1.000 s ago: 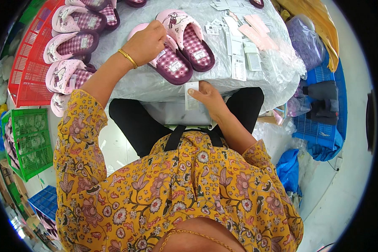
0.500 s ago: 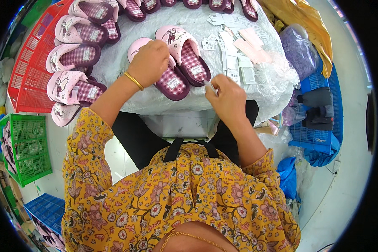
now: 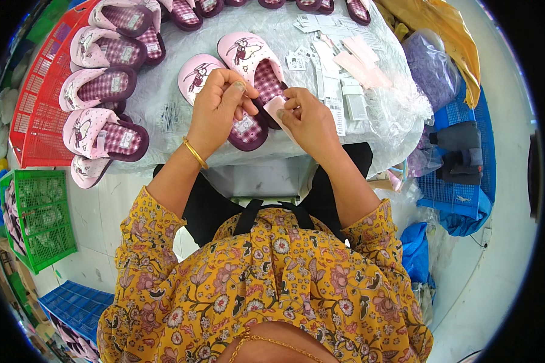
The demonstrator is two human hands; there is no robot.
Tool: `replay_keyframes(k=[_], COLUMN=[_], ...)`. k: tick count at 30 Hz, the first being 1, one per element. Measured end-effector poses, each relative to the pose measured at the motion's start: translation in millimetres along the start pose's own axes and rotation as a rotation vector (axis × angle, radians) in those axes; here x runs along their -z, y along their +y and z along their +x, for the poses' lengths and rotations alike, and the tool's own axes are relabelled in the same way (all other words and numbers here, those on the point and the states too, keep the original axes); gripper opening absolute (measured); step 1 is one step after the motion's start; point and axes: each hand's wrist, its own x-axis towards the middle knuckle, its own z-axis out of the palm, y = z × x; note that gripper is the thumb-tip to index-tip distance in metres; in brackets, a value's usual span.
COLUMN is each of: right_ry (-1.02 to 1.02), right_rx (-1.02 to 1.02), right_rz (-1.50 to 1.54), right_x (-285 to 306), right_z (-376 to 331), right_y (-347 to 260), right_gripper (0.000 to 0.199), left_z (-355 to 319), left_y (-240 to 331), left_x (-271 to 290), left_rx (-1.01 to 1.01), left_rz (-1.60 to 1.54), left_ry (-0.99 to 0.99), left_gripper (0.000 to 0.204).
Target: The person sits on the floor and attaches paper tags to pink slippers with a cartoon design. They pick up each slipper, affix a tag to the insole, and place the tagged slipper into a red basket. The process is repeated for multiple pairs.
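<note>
A pair of pink slippers with dark plum soles and checked insoles lies in front of me, the left slipper (image 3: 201, 71) beside the right slipper (image 3: 248, 53). Over them, my left hand (image 3: 221, 107) is closed in a pinch; anything between its fingertips is too small to make out. My right hand (image 3: 312, 121) grips a pale pink paper tag (image 3: 277, 113), which hangs over the heel of the right slipper. Part of the left slipper is covered by my left hand.
Plastic film covers the round table (image 3: 175, 130). Matching slippers (image 3: 112, 85) line its left and far edges. White label sheets (image 3: 328, 78) and pink paper tags (image 3: 363, 66) lie to the right. Crates stand around: red (image 3: 39, 109), green (image 3: 45, 212) and blue (image 3: 487, 139).
My left hand has come off the left slipper and drawn toward my right hand. My right hand has moved left and up, and the pink tag now shows in it.
</note>
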Motion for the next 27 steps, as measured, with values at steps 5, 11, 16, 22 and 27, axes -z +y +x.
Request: replay_keyframes(k=[5,11,16,22,27], right_ry=[0.076,0.061,-0.054,-0.166,-0.099], right_rx=[0.109,0.153,0.193,0.374,0.449], right_rz=[-0.061,-0.158,-0.263,-0.409,-0.468], right_x=[-4.4,-4.5,0.9,3.2,-1.2], right_z=[0.1,3.4,14.4,32.4,34.5], right_y=[8.8,2.3,1.8,10.4,11.4], right_gripper=[0.027,0.012,0.013,0.01,0.011], left_z=[-3.4,-4.0,-2.8,2.8,8.6], left_y=[-5.7,-10.4,-11.3,-12.1,-17.5], left_x=[0.3,4.1,1.4,-1.5,-1.3], left_rx=[0.107,0.149,0.126,0.109,0.115], left_rz=[0.118,0.261,0.361,0.447,0.335], left_ry=[-0.013,-0.059,-0.082,-0.063,-0.047], left_gripper=[0.013,0.015,0.016,0.016,0.013])
